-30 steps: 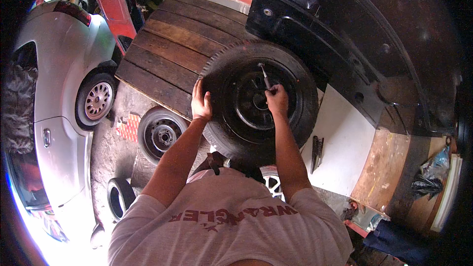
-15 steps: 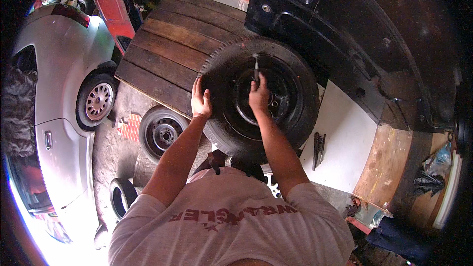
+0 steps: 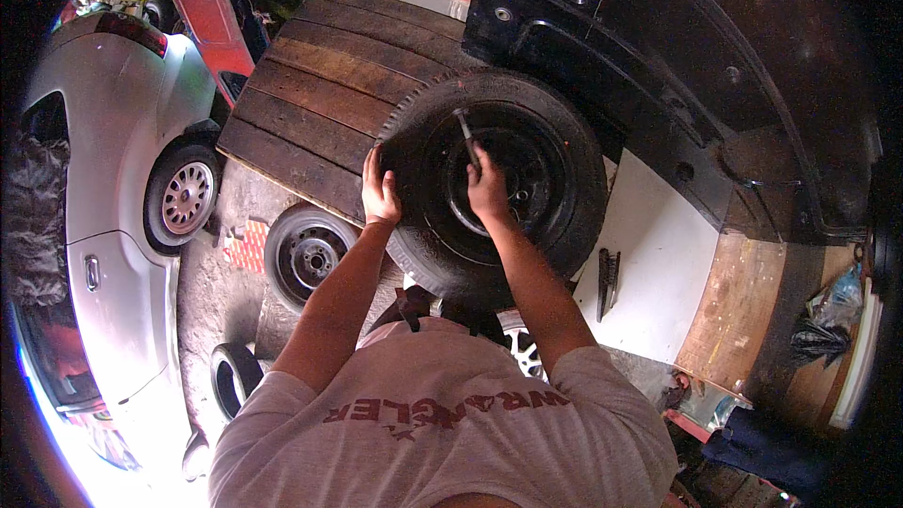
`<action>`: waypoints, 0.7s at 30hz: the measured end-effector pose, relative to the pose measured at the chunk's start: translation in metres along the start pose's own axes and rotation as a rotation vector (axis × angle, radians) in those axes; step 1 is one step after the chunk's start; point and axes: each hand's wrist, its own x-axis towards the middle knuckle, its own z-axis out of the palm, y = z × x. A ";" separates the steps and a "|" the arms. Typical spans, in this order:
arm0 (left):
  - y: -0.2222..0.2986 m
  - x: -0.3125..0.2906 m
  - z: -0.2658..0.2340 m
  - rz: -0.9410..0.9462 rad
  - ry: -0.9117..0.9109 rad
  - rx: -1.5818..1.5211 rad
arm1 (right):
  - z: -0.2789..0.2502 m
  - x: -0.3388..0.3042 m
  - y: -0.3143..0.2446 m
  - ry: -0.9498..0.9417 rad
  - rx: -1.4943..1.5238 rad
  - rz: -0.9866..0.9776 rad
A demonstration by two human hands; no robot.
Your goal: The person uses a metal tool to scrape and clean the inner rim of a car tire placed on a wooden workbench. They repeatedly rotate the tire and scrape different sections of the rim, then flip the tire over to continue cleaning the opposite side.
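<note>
In front of me a large black tyre on a dark steel wheel (image 3: pixel 564 216) lies on its side. My left hand (image 3: pixel 380 190) rests against the tyre's left edge, with its fingers stretched along the tread. A small hammer (image 3: pixel 467 132) is gripped in my right hand (image 3: pixel 485 186), whose fingers wrap round its handle. The hammer's head is over the tyre's sidewall, near the wheel rim; I cannot tell whether it touches.
A plank bench (image 3: pixel 310 85) stands beyond the tyre. A silver car (image 3: pixel 122 188) is on the left. On the floor are a smaller wheel (image 3: pixel 310 257) and a loose tyre (image 3: pixel 226 378). Dark tools (image 3: pixel 608 284) lie on a white board (image 3: pixel 658 254) at the right.
My right hand and the hammer have shifted slightly left, and the hammer now tilts to the left. My left hand stays at the tyre's edge.
</note>
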 end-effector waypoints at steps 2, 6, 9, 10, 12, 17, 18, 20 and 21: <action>0.000 0.001 0.001 0.001 -0.005 -0.006 | 0.002 -0.008 0.004 -0.020 -0.030 -0.074; -0.004 -0.002 -0.001 -0.018 0.022 -0.015 | -0.020 0.001 -0.011 -0.017 0.042 -0.057; -0.002 -0.002 0.001 -0.032 0.025 -0.047 | -0.029 0.010 -0.014 -0.055 -0.077 0.026; -0.003 -0.002 0.001 -0.020 0.025 -0.041 | -0.026 0.006 -0.013 -0.078 -0.048 -0.008; -0.003 0.000 0.002 -0.016 0.030 -0.049 | -0.015 -0.012 -0.004 -0.156 -0.023 -0.057; -0.005 -0.004 -0.001 -0.032 0.036 -0.027 | -0.020 -0.031 -0.020 -0.173 0.066 -0.038; -0.001 -0.002 0.000 -0.026 0.031 -0.033 | -0.026 -0.028 -0.023 -0.146 0.091 0.001; 0.000 -0.001 0.001 -0.020 0.022 -0.034 | -0.022 -0.014 -0.016 -0.108 0.043 -0.031; -0.002 0.000 0.000 -0.019 0.022 -0.028 | -0.018 -0.011 -0.018 -0.113 0.027 -0.062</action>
